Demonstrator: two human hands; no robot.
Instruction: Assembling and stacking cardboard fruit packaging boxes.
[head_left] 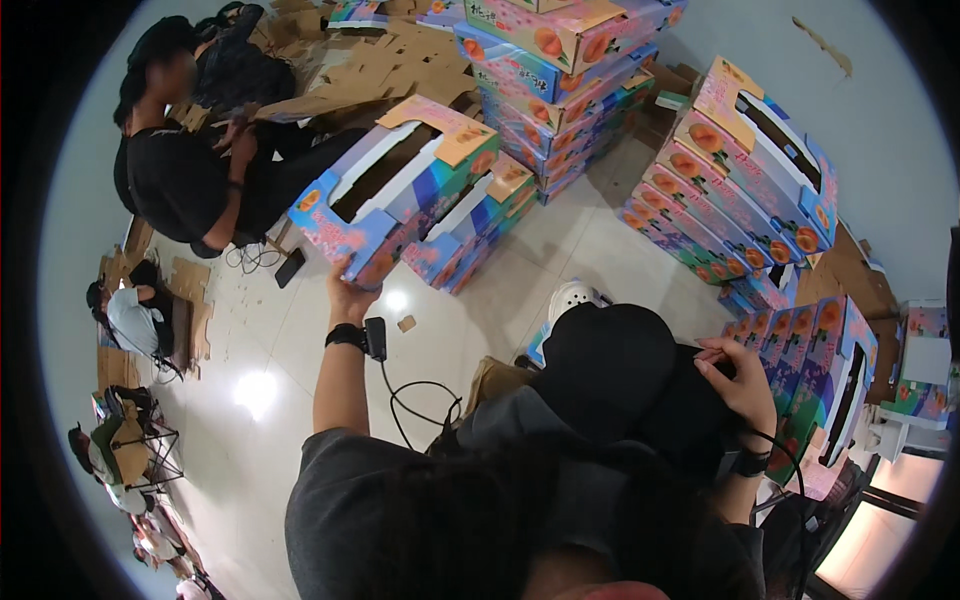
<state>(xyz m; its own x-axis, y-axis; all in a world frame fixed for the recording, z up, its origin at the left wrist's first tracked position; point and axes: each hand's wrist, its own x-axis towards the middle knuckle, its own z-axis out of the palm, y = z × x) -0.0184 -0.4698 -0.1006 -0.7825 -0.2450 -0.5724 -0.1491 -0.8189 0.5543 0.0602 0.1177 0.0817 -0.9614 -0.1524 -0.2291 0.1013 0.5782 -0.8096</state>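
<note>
My left hand is closed on the near corner of a blue and pink cardboard fruit box, with the fingers partly hidden behind it. The box has a long opening in its top and peaches printed on it. Beside it, and partly covered by it, stand more boxes of the same kind. My right hand is empty. Its fingers are loosely stretched out by my black-clothed leg, near a row of similar boxes.
A tall stack of fruit boxes stands ahead, another leaning stack to its right. Flattened cardboard lies at the back. A person in black sits at the left near a phone on the floor. A cable hangs from my left wrist.
</note>
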